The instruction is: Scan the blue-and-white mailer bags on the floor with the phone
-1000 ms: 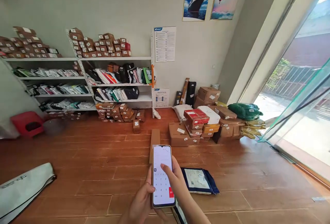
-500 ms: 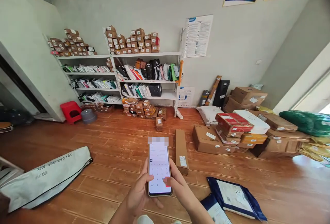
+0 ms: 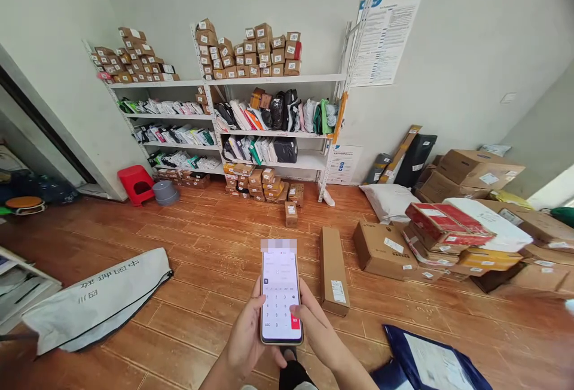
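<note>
Left hand (image 3: pixel 244 342) grasps the phone (image 3: pixel 280 294) from its left edge, screen lit and upright, low at centre of view above the floor. Right hand (image 3: pixel 316 330) closes on the right edge, thumb on the keypad. Wood-plank floor (image 3: pixel 201 246) carries a long carton (image 3: pixel 334 270), a white bag (image 3: pixel 98 300) and a blue mailer (image 3: pixel 430 363). White shelving (image 3: pixel 269 79) against the wall holds parcels; stacked boxes (image 3: pixel 448 234) stand at right.

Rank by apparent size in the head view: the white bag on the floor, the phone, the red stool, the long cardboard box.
1. white bag
2. long cardboard box
3. phone, enlarged by nearness to the camera
4. red stool, far off, so true size unsure
</note>
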`<action>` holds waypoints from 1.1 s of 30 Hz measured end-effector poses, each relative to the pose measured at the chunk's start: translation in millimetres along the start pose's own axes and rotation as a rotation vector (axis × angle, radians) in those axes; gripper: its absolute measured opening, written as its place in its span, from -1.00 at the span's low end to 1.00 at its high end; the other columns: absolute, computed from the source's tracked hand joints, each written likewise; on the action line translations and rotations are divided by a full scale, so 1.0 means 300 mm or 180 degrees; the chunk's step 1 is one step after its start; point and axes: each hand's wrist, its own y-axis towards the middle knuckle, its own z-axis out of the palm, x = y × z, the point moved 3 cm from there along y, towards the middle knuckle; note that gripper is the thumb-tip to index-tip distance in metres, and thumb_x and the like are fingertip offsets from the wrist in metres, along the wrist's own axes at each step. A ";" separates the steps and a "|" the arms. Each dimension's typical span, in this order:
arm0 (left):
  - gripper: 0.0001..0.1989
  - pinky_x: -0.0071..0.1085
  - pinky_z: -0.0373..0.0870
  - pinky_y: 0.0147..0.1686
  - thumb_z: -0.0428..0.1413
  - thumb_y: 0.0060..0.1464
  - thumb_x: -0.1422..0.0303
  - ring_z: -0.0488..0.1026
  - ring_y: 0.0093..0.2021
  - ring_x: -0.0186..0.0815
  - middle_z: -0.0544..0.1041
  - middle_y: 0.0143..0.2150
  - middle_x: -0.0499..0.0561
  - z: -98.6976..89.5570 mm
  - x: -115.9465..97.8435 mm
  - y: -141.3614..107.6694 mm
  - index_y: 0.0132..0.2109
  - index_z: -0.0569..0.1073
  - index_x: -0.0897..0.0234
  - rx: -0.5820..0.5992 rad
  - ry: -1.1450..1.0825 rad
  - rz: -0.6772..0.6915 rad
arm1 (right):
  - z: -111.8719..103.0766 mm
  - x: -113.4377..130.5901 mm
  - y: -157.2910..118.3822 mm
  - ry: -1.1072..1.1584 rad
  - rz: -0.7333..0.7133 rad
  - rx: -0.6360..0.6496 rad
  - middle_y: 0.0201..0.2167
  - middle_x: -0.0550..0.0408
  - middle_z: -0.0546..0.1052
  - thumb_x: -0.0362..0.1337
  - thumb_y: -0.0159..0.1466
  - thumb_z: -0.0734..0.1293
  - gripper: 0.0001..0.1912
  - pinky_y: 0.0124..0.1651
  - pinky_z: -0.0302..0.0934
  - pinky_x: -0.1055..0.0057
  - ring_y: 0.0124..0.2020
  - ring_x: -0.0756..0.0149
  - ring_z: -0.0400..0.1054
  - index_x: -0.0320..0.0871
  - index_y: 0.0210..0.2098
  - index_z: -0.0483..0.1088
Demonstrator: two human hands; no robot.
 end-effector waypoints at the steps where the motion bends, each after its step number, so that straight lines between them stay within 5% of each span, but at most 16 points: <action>1: -0.20 -0.34 0.46 -0.70 -0.04 0.10 0.20 0.50 -0.20 -0.02 0.41 0.07 0.21 -0.011 -0.014 0.031 0.32 -0.38 -0.01 0.0129 -0.0095 0.0005 | -0.009 -0.003 0.037 -0.0005 0.0032 0.0003 -0.12 0.09 0.50 -0.29 0.10 0.22 -0.52 -0.02 0.14 0.19 -0.15 0.14 0.30 -0.04 0.04 0.30; 4: -0.24 -0.29 0.51 -0.62 -0.04 0.10 0.21 0.49 -0.18 -0.01 0.41 0.08 0.19 -0.046 -0.067 0.143 0.32 -0.29 -0.01 0.0387 -0.0232 0.0041 | -0.045 -0.010 0.169 0.0065 0.0086 -0.0008 -0.11 0.06 0.51 -0.24 0.09 0.24 -0.53 -0.01 0.13 0.16 -0.10 0.09 0.30 -0.06 0.02 0.33; 16: -0.21 -0.37 0.47 -0.63 -0.03 0.08 0.25 0.46 -0.18 -0.07 0.36 0.12 0.15 -0.071 -0.338 0.749 0.33 -0.32 -0.04 0.0321 -0.0102 0.0239 | -0.281 0.078 0.824 0.0092 0.0036 -0.0067 -0.25 0.05 0.57 0.01 0.07 0.37 -0.58 -0.15 0.23 0.23 -0.25 0.13 0.38 -0.10 -0.17 0.44; 23: -0.25 -0.37 0.49 -0.57 -0.04 0.08 0.27 0.42 -0.33 -0.25 0.41 0.03 0.10 -0.125 -0.440 1.023 0.32 -0.26 -0.07 0.0214 0.0027 0.0236 | -0.332 0.080 1.137 0.0042 0.0068 -0.0758 -0.33 0.04 0.56 0.09 0.00 0.41 -0.53 -0.41 0.22 0.35 -0.46 0.28 0.33 -0.12 -0.26 0.37; 29: -0.29 -0.40 0.45 -0.61 -0.07 0.08 0.27 0.44 -0.30 -0.19 0.43 -0.01 0.12 -0.209 -0.593 1.280 0.32 -0.19 -0.08 0.0405 -0.0069 0.0037 | -0.385 0.087 1.394 0.0401 0.0016 -0.0618 -0.34 0.09 0.55 0.07 0.05 0.38 -0.54 -0.31 0.24 0.31 -0.35 0.18 0.38 -0.09 -0.17 0.39; 33: -0.29 -0.37 0.45 -0.59 -0.05 0.06 0.26 0.43 -0.27 -0.17 0.38 0.08 0.12 -0.257 -0.736 1.455 0.31 -0.16 -0.11 0.0585 0.0073 -0.0098 | -0.426 0.115 1.610 0.0108 -0.0336 -0.0939 -0.32 0.10 0.53 -0.04 0.08 0.38 -0.59 -0.28 0.25 0.29 -0.33 0.18 0.37 -0.07 -0.14 0.32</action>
